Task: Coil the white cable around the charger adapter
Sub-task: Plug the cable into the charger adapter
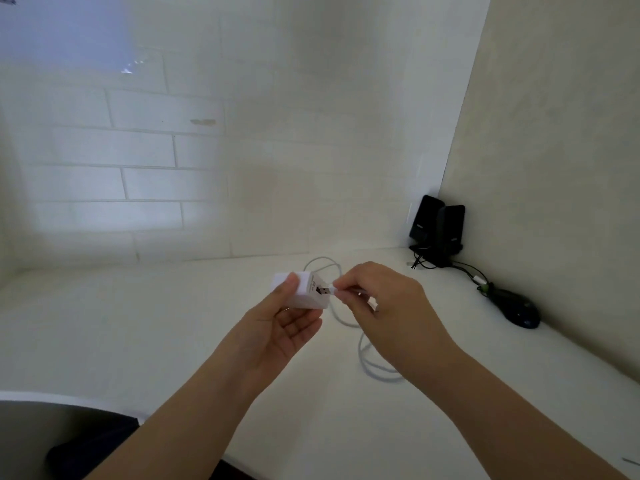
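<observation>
A white cube-shaped charger adapter (304, 289) is held above the white desk in my left hand (277, 327), thumb on its top, its port face turned right. My right hand (381, 306) pinches the plug end of the white cable (367, 362). The metal USB plug (323, 291) sits at the adapter's port; how deep it is in, I cannot tell. The rest of the cable lies loose on the desk in loops behind and below my right hand, partly hidden by it.
A pair of black speakers (436, 230) stands in the back right corner, with black wires trailing toward a black mouse (519, 308) along the right wall. The white desk (173, 323) has a curved front edge at lower left. A tiled wall rises behind.
</observation>
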`<move>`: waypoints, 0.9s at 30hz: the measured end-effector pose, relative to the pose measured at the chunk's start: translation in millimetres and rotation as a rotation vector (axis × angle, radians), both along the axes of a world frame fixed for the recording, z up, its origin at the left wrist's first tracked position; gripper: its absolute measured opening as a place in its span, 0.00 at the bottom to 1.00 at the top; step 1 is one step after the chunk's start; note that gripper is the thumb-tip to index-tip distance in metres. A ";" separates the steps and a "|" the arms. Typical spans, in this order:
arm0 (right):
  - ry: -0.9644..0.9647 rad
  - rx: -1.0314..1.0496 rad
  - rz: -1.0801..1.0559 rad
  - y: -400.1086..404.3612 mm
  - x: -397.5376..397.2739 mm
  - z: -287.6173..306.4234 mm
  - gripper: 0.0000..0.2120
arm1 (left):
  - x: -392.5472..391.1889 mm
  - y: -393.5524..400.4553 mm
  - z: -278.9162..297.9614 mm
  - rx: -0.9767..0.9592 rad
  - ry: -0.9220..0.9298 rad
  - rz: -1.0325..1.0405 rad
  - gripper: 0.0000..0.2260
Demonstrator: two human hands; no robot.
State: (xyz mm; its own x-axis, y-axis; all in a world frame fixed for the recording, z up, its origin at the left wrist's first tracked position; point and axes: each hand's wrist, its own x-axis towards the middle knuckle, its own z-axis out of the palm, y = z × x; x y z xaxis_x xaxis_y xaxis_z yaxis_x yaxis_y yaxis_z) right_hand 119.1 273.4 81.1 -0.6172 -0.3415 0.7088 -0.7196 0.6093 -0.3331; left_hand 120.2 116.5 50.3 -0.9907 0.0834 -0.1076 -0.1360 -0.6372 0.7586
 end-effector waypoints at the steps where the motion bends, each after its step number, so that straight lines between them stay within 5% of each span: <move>1: 0.047 0.036 0.001 0.3 -2.0 -3.0 0.02 | 0.3 -0.5 -0.2 0.001 -0.006 0.001 0.21; 13: 0.150 0.153 0.033 5.0 -2.5 -10.3 0.08 | 0.9 -2.4 0.4 -0.082 -0.022 -0.024 0.20; 19: 0.093 -0.059 0.049 5.5 -5.5 -15.2 0.05 | -0.5 -1.4 1.5 -0.069 -0.017 -0.028 0.21; 27: 0.114 0.081 0.042 10.6 -8.1 -18.1 0.05 | -4.0 -5.0 0.3 -0.167 -0.021 -0.054 0.19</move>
